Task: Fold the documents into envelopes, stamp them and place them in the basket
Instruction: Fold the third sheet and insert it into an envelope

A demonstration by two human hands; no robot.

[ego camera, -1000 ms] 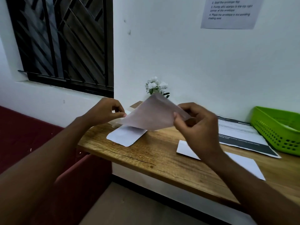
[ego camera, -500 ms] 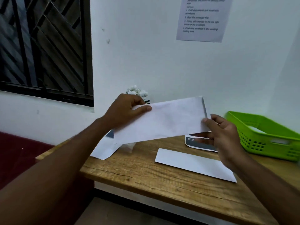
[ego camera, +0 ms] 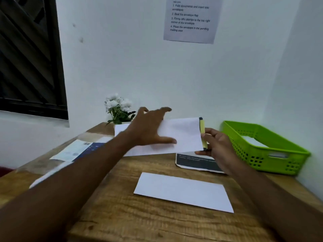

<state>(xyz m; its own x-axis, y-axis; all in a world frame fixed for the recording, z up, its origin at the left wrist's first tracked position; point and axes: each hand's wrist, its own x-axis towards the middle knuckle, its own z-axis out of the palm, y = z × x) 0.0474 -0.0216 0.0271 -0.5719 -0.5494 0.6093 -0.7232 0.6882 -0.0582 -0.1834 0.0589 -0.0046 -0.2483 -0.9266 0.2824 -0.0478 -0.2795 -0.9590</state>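
I hold a white envelope (ego camera: 183,137) up above the wooden table (ego camera: 122,215). My left hand (ego camera: 146,128) lies across its front with fingers spread and straight, the thumb resting on the paper. My right hand (ego camera: 216,147) pinches the envelope's right end, where a yellow strip and a dark edge show. A second white envelope (ego camera: 183,192) lies flat on the table in front of me. Under my right hand lies a printed document (ego camera: 195,163) with a dark band. The green basket (ego camera: 286,165) stands at the right with white paper inside.
A small pot of white flowers (ego camera: 118,109) stands at the back against the wall. A clear plastic packet with printed sheets (ego camera: 75,151) lies at the table's left edge. An instruction sheet (ego camera: 190,20) hangs on the wall; a barred window is at the left.
My view has swung right and down. The envelope has moved right, towards the basket. My left hand went from gripping its top left corner to lying spread across its front.
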